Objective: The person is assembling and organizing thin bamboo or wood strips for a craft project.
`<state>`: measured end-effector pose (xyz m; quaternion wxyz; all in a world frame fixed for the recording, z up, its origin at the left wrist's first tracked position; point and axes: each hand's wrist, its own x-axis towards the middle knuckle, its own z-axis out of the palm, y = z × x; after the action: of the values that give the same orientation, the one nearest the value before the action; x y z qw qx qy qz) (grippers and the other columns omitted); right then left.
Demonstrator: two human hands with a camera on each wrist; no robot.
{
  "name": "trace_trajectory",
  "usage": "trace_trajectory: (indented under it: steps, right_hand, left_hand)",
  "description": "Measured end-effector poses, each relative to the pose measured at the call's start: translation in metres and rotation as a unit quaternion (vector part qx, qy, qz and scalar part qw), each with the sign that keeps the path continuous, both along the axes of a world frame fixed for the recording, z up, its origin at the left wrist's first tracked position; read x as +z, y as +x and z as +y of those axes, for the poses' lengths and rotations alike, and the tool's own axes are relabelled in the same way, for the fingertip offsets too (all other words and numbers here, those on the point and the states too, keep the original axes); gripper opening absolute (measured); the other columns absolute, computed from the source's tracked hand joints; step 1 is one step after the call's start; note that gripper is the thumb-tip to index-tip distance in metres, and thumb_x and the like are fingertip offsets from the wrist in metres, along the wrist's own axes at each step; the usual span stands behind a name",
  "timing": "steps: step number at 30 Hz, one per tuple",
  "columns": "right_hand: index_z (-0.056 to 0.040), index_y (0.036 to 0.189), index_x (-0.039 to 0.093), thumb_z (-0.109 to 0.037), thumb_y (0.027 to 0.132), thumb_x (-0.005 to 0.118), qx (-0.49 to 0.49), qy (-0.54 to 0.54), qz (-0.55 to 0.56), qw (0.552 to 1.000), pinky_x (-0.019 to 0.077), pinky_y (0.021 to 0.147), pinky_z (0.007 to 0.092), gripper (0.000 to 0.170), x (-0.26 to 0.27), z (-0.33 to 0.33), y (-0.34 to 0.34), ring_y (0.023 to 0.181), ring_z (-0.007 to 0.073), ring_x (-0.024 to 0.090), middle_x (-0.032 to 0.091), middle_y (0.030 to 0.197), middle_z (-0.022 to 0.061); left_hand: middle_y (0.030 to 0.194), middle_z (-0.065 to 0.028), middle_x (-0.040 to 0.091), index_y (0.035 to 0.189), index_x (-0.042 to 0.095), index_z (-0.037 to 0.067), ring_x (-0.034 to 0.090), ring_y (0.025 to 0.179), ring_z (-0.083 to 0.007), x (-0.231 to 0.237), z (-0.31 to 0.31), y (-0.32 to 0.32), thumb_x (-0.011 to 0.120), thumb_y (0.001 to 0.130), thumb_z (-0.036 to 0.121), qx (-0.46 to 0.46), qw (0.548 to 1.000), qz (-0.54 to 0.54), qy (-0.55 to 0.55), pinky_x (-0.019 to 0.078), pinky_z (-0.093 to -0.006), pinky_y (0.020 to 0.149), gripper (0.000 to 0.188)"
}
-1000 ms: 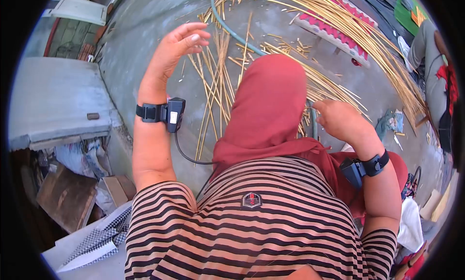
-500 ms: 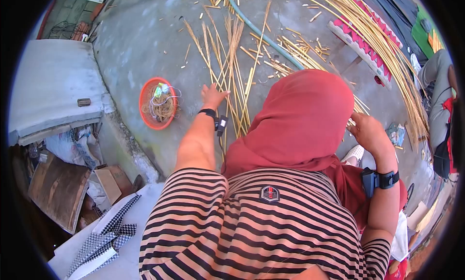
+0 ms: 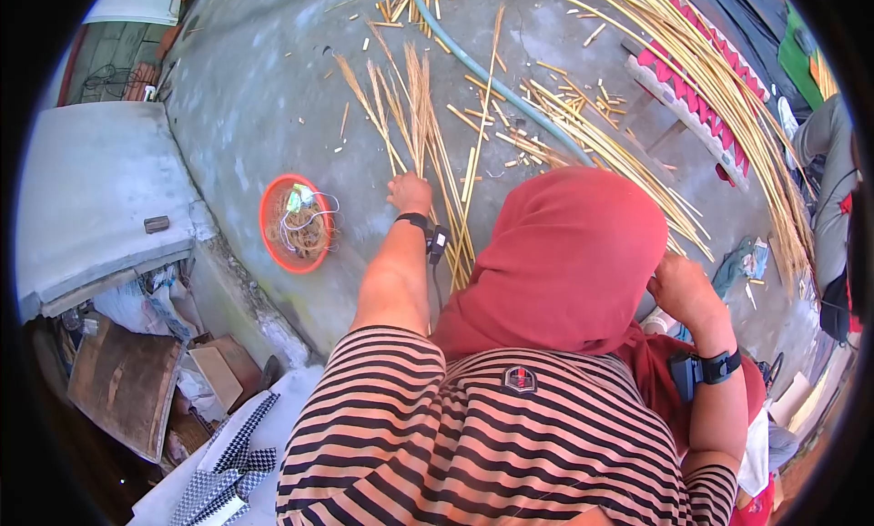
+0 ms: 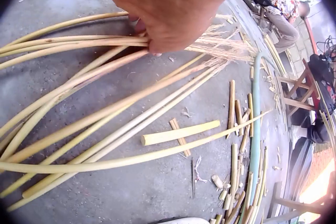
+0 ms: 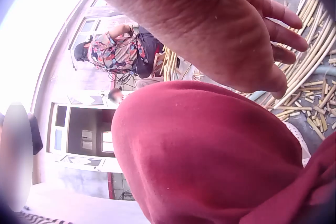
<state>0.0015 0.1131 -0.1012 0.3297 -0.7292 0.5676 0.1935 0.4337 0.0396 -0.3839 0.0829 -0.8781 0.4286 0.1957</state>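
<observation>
While the left hand [image 3: 410, 195] curls its fingers round several stalks [image 4: 105, 42] near their feathery ends [image 3: 415, 98] at the floor [image 3: 246, 107], the right hand [image 3: 685, 289] staying out with relaxed fingers, gathering seems in hand, lifting next calling for a clean draw past crossing stalks [image 4: 121, 102].

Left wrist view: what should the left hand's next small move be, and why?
Probably a gentle lift: the left hand grips several stalks near their feathery ends, while other stalks lie close by on the floor, some crossing, so raising the held ones should part them.
</observation>
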Motion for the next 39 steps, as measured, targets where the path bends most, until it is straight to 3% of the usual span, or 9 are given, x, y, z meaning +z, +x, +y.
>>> trace_trajectory:
  steps: [5, 8, 13, 17, 20, 24, 27, 30, 39]
  right_hand:
    - [-0.0017, 0.103, 0.056, -0.016, 0.080, 0.062, 0.000, 0.018, -0.013, 1.000, 0.0501, 0.077, 0.0435, 0.028, -0.004, -0.003, 0.004, 0.091, 0.0355, 0.060, 0.063, 0.095, 0.0172]
    - [-0.0011, 0.103, 0.056, -0.016, 0.081, 0.061, -0.001, 0.027, -0.011, 1.000, 0.0502, 0.077, 0.0434, 0.028, -0.003, -0.007, 0.007, 0.091, 0.0355, 0.060, 0.063, 0.095, 0.0172]
    - [-0.0001, 0.100, 0.056, -0.014, 0.081, 0.060, 0.005, 0.018, -0.024, 1.000, 0.0499, 0.076, 0.0438, 0.024, -0.009, -0.011, 0.005, 0.088, 0.0363, 0.060, 0.062, 0.093, 0.0182]
    - [0.0005, 0.098, 0.057, -0.013, 0.081, 0.058, 0.012, 0.011, -0.031, 0.999, 0.0497, 0.075, 0.0442, 0.022, -0.016, -0.012, 0.002, 0.086, 0.0372, 0.060, 0.061, 0.091, 0.0193]
    - [0.0008, 0.098, 0.056, -0.014, 0.081, 0.058, 0.002, 0.009, -0.030, 1.000, 0.0498, 0.075, 0.0447, 0.022, -0.016, -0.010, 0.001, 0.086, 0.0377, 0.060, 0.061, 0.091, 0.0198]
    - [0.0012, 0.098, 0.056, -0.014, 0.081, 0.058, -0.010, -0.002, -0.030, 1.000, 0.0499, 0.075, 0.0451, 0.023, -0.018, -0.007, -0.002, 0.086, 0.0380, 0.060, 0.061, 0.091, 0.0200]
    - [0.0011, 0.097, 0.056, -0.014, 0.081, 0.059, -0.014, 0.011, -0.022, 1.000, 0.0501, 0.075, 0.0451, 0.022, -0.019, -0.004, -0.003, 0.085, 0.0381, 0.061, 0.061, 0.092, 0.0199]
    - [0.0009, 0.096, 0.057, -0.014, 0.080, 0.060, -0.013, 0.016, -0.024, 1.000, 0.0503, 0.074, 0.0448, 0.022, -0.017, -0.003, -0.004, 0.084, 0.0380, 0.061, 0.061, 0.091, 0.0195]
    - [-0.0008, 0.096, 0.056, -0.015, 0.080, 0.062, -0.014, 0.001, -0.050, 0.999, 0.0497, 0.073, 0.0447, 0.022, -0.017, 0.003, -0.008, 0.082, 0.0380, 0.061, 0.060, 0.088, 0.0188]
  left_hand:
    - [0.100, -0.0247, 0.056, 0.096, 0.054, -0.002, 0.056, 0.093, -0.0425, -0.020, 0.005, 0.028, 0.057, 0.086, 0.015, -0.009, 0.971, 0.017, -0.239, 0.0456, -0.0495, 0.080, 0.020]
    - [0.101, -0.0244, 0.056, 0.099, 0.053, -0.002, 0.056, 0.096, -0.0423, -0.019, -0.006, 0.038, 0.057, 0.087, 0.013, 0.063, 0.967, 0.031, -0.246, 0.0450, -0.0505, 0.081, 0.019]
    - [0.121, -0.0181, 0.050, 0.118, 0.053, 0.001, 0.050, 0.114, -0.0366, 0.014, -0.026, 0.017, 0.073, 0.072, 0.044, 0.171, 0.984, 0.009, -0.049, 0.0435, -0.0466, 0.095, 0.065]
    - [0.121, -0.0181, 0.054, 0.113, 0.059, 0.001, 0.053, 0.113, -0.0361, -0.005, -0.027, 0.003, 0.062, 0.080, 0.029, 0.137, 0.990, -0.028, -0.019, 0.0452, -0.0465, 0.093, 0.044]
    - [0.113, -0.0205, 0.061, 0.113, 0.058, -0.001, 0.059, 0.103, -0.0376, -0.027, -0.027, 0.022, 0.058, 0.081, 0.023, 0.211, 0.974, 0.075, -0.044, 0.0481, -0.0462, 0.089, 0.039]
    - [0.103, -0.0256, 0.062, 0.105, 0.060, 0.000, 0.061, 0.094, -0.0417, -0.033, -0.028, 0.013, 0.060, 0.081, 0.018, 0.179, 0.951, 0.062, -0.243, 0.0492, -0.0469, 0.083, 0.030]
    - [0.102, -0.0268, 0.062, 0.100, 0.060, -0.003, 0.061, 0.093, -0.0424, -0.001, -0.037, -0.028, 0.066, 0.079, 0.021, 0.120, 0.951, 0.145, -0.244, 0.0489, -0.0476, 0.081, 0.032]
    - [0.100, -0.0273, 0.062, 0.097, 0.060, -0.005, 0.061, 0.091, -0.0424, -0.021, -0.036, -0.047, 0.070, 0.076, 0.026, 0.091, 0.975, 0.112, -0.168, 0.0485, -0.0480, 0.081, 0.039]
    - [0.088, -0.0284, 0.063, 0.092, 0.060, -0.006, 0.061, 0.087, -0.0445, -0.024, -0.054, -0.055, 0.061, 0.073, 0.012, 0.108, 0.957, 0.148, -0.224, 0.0490, -0.0489, 0.076, 0.026]
